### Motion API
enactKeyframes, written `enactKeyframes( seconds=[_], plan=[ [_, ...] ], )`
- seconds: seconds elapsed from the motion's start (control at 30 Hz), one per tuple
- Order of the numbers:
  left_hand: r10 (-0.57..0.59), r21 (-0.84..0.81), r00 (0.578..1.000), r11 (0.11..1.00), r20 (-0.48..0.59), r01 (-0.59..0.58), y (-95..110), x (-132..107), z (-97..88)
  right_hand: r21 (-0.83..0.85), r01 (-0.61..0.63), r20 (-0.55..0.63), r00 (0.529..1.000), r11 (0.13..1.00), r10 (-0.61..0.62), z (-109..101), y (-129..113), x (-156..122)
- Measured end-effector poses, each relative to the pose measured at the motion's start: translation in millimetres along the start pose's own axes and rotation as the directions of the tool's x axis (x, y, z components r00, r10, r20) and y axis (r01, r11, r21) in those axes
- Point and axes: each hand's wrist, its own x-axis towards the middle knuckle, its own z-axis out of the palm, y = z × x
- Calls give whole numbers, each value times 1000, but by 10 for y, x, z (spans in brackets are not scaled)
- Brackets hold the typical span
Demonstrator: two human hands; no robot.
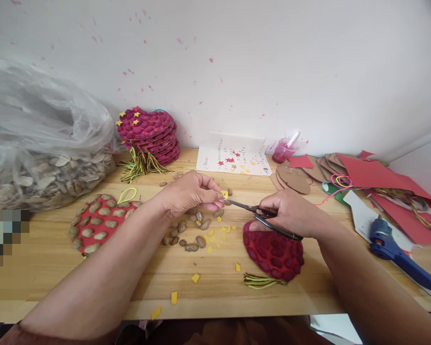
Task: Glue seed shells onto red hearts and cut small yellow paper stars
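Note:
Between the fingertips of my left hand (pixel 196 191) is a small yellow piece of paper or felt (pixel 224 194). My right hand (pixel 290 213) grips black-handled scissors (pixel 251 208), whose blades reach the yellow piece. Below the right hand lies a dark red, peanut-covered craft piece (pixel 276 256) with a yellow and dark yarn tassel (pixel 260 281). Several yellow scraps (pixel 215 235) are scattered between the hands and towards the front edge. Loose peanuts (pixel 191 247) lie under my left hand. A red board with unpainted peanuts (pixel 100 221) is partly hidden by my left forearm.
A plastic bag of peanuts (pixel 50 177) stands at left. Behind are stacked purple craft pieces (pixel 151 132) and a sheet with small stars (pixel 208 158). At right are a cup of red paint (pixel 282 153), cardboard shapes (pixel 294 177), red sheets (pixel 377 172) and a blue glue gun (pixel 398 254).

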Motion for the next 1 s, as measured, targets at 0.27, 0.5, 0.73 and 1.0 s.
enactKeyframes(
  seconds=[0.27,0.5,0.73,1.0],
  plan=[
    [25,-6,1000,1000,-15,-25,3,-8,24,0,2,-9,1000,1000,-2,-11,14,-1],
    [41,3,998,999,-40,-41,-10,-1,50,-43,25,-36,999,999,-27,-2,44,3],
    [49,-7,997,999,-62,-50,-24,6,77,-102,45,-54,997,994,-50,0,46,-3],
    [48,-46,993,997,-105,-54,13,13,34,-8,-16,-100,995,1000,15,-37,116,28]
  ],
)
